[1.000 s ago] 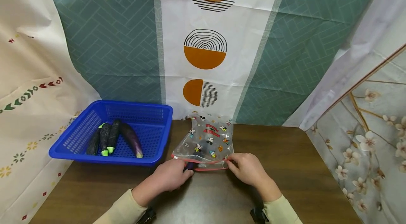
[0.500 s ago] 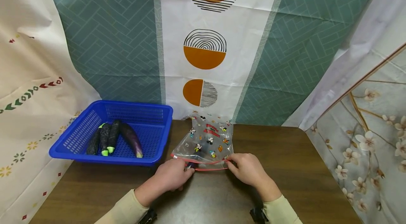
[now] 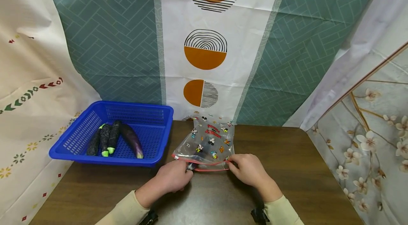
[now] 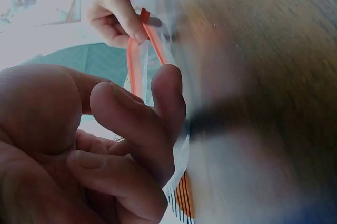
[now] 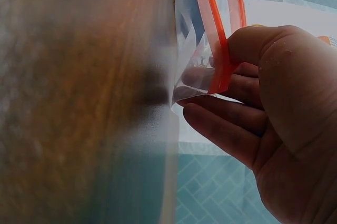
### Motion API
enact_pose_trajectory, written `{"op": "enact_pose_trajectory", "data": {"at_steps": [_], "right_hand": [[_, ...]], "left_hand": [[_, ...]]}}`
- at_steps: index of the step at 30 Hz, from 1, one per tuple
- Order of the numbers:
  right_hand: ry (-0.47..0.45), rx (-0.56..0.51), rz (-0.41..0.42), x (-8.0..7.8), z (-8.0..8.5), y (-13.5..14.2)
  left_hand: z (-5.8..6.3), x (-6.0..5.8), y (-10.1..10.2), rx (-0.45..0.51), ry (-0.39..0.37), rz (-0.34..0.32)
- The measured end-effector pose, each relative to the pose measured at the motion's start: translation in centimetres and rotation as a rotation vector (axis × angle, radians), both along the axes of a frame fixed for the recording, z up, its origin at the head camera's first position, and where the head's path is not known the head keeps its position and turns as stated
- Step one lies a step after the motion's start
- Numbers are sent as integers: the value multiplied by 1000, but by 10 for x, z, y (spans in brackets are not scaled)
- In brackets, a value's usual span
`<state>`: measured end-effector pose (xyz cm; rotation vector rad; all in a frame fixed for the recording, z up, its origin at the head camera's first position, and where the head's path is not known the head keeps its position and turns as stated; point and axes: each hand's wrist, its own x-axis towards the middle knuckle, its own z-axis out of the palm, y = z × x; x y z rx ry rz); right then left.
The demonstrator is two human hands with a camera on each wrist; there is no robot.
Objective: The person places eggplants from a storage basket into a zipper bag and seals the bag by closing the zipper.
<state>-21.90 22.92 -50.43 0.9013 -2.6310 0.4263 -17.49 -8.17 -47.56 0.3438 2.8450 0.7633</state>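
Note:
A clear zip bag with red edging and cartoon prints lies at the table's back middle, mouth facing me. At its left corner, my left hand holds a dark eggplant, mostly hidden by the hand and the bag's mouth. In the left wrist view the left fingers are curled, and no eggplant shows. My right hand pinches the red edge at the bag's right corner. In the right wrist view the thumb presses that edge against the fingers, and the bag's mouth stands parted.
A blue plastic basket stands left of the bag, with several dark eggplants in it. The brown wooden table runs back to a patterned cloth. Printed cloths hang at both sides.
My left hand has shifted very slightly at the bag's mouth, and less purple shows by its thumb. The right hand, bag and basket stay where they were.

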Motion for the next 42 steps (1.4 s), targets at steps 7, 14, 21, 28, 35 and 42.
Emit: {"op": "enact_pose_trajectory", "data": {"at_steps": [7, 14, 21, 28, 35, 42], "right_hand": [[-13, 2, 4, 0, 1, 0], [-17, 8, 1, 1, 1, 0], [-11, 0, 0, 2, 2, 0], [-11, 4, -1, 0, 0, 0], [-1, 1, 5, 0, -3, -1], [-4, -1, 1, 0, -2, -1]], "left_hand": [[-1, -2, 1, 31, -41, -35], [-2, -4, 9, 43, -26, -33], [-4, -8, 15, 39, 0, -23], [-4, -12, 15, 16, 13, -17], [-7, -16, 14, -38, 18, 1], [-8, -22, 11, -115, 136, 21]]}}
